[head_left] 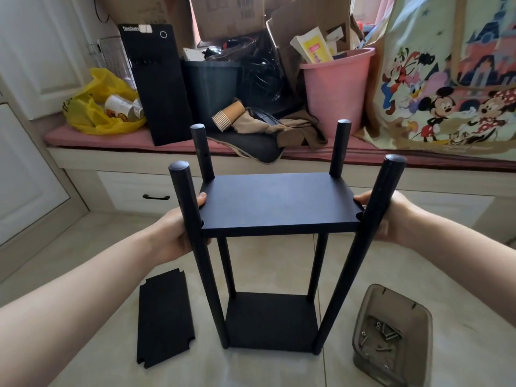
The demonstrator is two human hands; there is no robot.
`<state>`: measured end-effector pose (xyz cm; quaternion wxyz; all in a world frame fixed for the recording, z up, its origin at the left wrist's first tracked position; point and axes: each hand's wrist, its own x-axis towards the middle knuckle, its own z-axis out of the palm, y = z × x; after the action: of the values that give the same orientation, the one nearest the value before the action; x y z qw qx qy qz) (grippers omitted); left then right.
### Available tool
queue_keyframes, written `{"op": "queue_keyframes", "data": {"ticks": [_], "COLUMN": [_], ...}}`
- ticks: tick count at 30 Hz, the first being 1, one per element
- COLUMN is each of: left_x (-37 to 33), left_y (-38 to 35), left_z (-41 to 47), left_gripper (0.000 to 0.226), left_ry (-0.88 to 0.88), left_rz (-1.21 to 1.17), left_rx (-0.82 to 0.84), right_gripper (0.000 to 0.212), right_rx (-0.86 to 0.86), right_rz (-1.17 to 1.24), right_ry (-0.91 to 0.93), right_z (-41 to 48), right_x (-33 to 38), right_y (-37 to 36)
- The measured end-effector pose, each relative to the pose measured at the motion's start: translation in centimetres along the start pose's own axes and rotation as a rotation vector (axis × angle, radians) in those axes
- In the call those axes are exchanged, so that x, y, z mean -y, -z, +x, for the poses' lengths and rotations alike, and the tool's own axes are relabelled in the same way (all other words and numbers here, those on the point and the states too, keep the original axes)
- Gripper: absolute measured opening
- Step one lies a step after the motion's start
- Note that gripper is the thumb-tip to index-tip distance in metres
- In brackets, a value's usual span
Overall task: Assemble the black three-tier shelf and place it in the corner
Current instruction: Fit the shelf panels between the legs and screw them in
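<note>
Both hands are on the half-built black shelf (347,275), which stands upright on the tiled floor (268,255) right in front of the person. The left hand (174,233) holds one short end of the middle board (279,203) and the right hand (391,219) holds the other, so the board spans the gap between them. Each thumb lies flat on the board's top near its edge. The other fingers curl underneath, mostly hidden behind the two nearer posts (208,275), so I cannot tell how tightly they close.

All four posts rise past the hands with capped tops. Straight down between the hands, the bottom board (270,322) sits near the posts' feet. Below the left hand and a little outside it, a loose third board (164,317) lies flat on the tiles, apart from the shelf. Below the right hand sits a smoky plastic tray (371,308) with a scatter of screws (386,335) in it. Beyond the hands runs a cluttered window seat (195,159), with a pink bucket (335,88) and a yellow bag (92,113) on it.
</note>
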<state>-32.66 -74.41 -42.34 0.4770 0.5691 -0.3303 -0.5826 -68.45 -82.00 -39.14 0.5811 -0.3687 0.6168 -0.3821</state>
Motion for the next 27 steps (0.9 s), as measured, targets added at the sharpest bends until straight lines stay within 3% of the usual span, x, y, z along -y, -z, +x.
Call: {"op": "queue_keyframes", "data": {"ticks": [27], "left_x": [6.7], "left_y": [0.5], "left_z": [1.5], "left_gripper": [0.045], "left_ry": [0.156], "left_rz": [-0.025], "left_rx": [-0.055], "right_gripper": [0.018], "right_rx": [0.048], "right_rz": [-0.182], "right_ry": [-0.166], "right_z": [1.6], "right_x": [-6.9], "right_y": [-0.1]}}
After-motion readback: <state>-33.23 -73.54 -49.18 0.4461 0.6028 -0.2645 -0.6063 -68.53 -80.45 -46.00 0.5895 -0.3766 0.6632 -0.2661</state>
